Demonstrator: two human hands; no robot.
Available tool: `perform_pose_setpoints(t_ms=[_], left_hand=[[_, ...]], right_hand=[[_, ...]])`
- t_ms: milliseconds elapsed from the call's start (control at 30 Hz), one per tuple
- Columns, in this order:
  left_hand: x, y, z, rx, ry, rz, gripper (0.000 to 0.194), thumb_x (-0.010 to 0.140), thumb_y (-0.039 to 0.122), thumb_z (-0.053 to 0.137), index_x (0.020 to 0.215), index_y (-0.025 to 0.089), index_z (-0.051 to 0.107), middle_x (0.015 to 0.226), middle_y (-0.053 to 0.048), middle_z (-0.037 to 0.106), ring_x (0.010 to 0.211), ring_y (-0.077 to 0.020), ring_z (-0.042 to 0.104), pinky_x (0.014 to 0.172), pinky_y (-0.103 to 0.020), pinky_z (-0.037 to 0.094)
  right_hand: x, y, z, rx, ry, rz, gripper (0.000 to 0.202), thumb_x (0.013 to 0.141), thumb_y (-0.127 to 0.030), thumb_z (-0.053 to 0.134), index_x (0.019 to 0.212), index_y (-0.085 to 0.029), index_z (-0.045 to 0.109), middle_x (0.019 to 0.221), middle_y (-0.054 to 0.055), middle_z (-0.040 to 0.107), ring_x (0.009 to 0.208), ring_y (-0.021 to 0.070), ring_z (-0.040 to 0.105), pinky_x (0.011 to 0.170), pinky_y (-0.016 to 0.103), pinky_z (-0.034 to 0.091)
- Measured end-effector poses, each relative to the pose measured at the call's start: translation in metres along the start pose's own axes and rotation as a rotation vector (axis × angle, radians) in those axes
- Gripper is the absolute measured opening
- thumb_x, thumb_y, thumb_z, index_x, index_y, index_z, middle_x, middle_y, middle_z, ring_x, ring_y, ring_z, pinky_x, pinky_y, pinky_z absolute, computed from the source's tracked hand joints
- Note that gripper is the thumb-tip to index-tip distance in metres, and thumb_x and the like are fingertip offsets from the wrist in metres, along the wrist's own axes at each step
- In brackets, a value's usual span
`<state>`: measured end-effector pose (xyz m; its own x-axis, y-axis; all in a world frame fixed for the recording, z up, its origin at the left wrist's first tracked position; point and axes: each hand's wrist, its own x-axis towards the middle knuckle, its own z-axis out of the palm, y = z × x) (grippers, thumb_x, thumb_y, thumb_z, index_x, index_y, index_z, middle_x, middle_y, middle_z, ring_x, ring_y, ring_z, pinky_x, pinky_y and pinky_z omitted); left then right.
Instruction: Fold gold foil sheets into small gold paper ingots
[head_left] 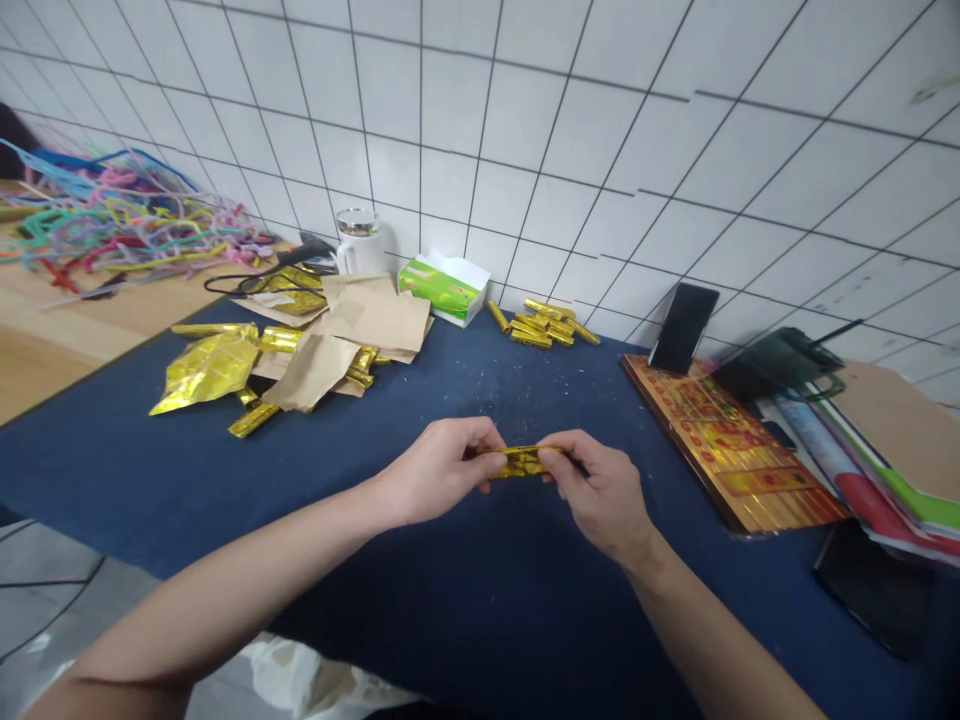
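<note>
A narrow strip of folded gold foil paper (520,462) is stretched between my two hands over the dark blue table cover (480,590). My left hand (442,468) pinches its left end between thumb and fingers. At the other end, my right hand (596,490) grips it the same way. Both hands hide the strip's ends. Beyond them, by the wall, lies a small pile of gold foil rolls (544,325). To the left, a crumpled gold foil sheet (210,370) lies beside several pieces of brown paper (375,315).
A green tissue pack (444,288) and a white lidded mug (360,240) stand near the tiled wall. Colourful pipe cleaners (135,225) heap at far left. On the right are a gold-red printed pack (735,440), an upright phone (684,328) and a dark green cup (784,365).
</note>
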<state>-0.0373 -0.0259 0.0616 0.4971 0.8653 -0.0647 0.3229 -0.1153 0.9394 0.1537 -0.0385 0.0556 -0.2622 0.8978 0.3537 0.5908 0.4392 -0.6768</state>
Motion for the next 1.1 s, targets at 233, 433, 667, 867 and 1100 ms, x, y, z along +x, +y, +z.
perform_pose_setpoints(t_ms=[233, 433, 667, 867, 1100], left_hand=[[0.011, -0.015, 0.000, 0.110, 0.217, 0.055, 0.018, 0.081, 0.030, 0.044, 0.074, 0.016, 0.054, 0.057, 0.004, 0.051, 0.053, -0.0087, 0.047, 0.051, -0.019, 0.035], [0.045, -0.036, 0.000, 0.351, 0.192, 0.091, 0.017, 0.079, 0.023, 0.044, 0.072, 0.016, 0.057, 0.067, 0.001, 0.058, 0.064, -0.0110, 0.052, 0.059, -0.021, 0.037], [0.093, -0.050, -0.004, 0.678, -0.067, 0.041, 0.014, 0.074, 0.019, 0.048, 0.070, 0.016, 0.060, 0.070, 0.000, 0.062, 0.068, -0.0122, 0.056, 0.058, -0.019, 0.038], [0.094, -0.060, -0.014, 0.821, -0.047, 0.007, 0.015, 0.075, 0.020, 0.046, 0.082, 0.015, 0.059, 0.078, -0.008, 0.063, 0.073, -0.0194, 0.059, 0.060, -0.024, 0.040], [0.097, -0.059, -0.023, 0.912, -0.115, 0.025, 0.015, 0.077, 0.021, 0.046, 0.085, 0.016, 0.057, 0.082, -0.009, 0.065, 0.079, -0.0214, 0.061, 0.063, -0.025, 0.041]], right_hand=[[-0.003, 0.010, 0.019, 0.161, 0.034, 0.162, 0.019, 0.084, -0.035, 0.045, 0.081, -0.019, 0.056, 0.054, -0.003, 0.054, 0.042, 0.0091, 0.047, 0.043, 0.022, 0.037], [0.002, 0.037, 0.043, 0.236, 0.044, 0.345, 0.021, 0.083, -0.035, 0.043, 0.082, -0.017, 0.053, 0.050, -0.005, 0.050, 0.040, 0.0089, 0.044, 0.043, 0.021, 0.034], [0.012, 0.052, 0.049, -0.355, -0.015, 0.352, 0.014, 0.082, -0.026, 0.041, 0.083, -0.020, 0.054, 0.060, -0.001, 0.060, 0.055, 0.0148, 0.056, 0.051, 0.023, 0.033], [0.008, 0.046, 0.055, -0.706, -0.151, 0.270, 0.019, 0.085, -0.023, 0.036, 0.085, -0.020, 0.055, 0.062, 0.003, 0.063, 0.053, 0.0176, 0.058, 0.048, 0.025, 0.030], [0.000, 0.043, 0.055, -0.602, -0.036, -0.064, 0.028, 0.086, -0.019, 0.033, 0.094, -0.016, 0.060, 0.097, 0.009, 0.064, 0.091, 0.0202, 0.057, 0.078, 0.032, 0.041]])
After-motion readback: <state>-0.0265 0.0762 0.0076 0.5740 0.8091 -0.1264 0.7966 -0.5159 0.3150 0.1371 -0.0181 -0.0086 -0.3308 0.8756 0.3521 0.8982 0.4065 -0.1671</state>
